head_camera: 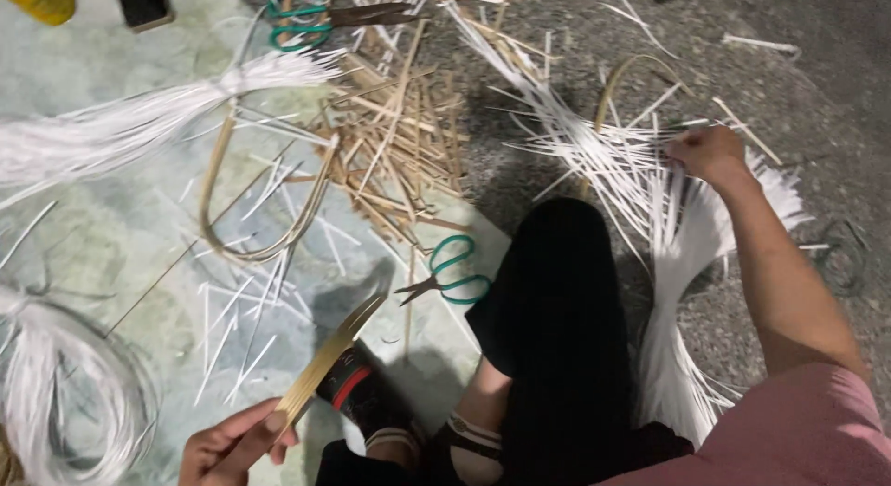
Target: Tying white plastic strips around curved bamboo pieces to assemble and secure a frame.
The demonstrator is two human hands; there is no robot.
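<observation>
My left hand (pixel 232 446) at the bottom left grips a flat bamboo strip (pixel 327 356) that points up and to the right, with a split tip. My right hand (pixel 710 155) reaches far out to the right and its fingers are closed among a bundle of thin white strips (pixel 673 226) lying fanned on the ground. My knee in black trousers (pixel 557 300) lies between the two hands. Green-handled scissors (pixel 447 274) rest on the floor just left of the knee.
A heap of bamboo offcuts (pixel 399 133) lies at the top centre with a second pair of green scissors (pixel 311 20) above it. A bent bamboo loop (pixel 264 203), another white strip bundle (pixel 121 129) and a white coil (pixel 56 393) lie left.
</observation>
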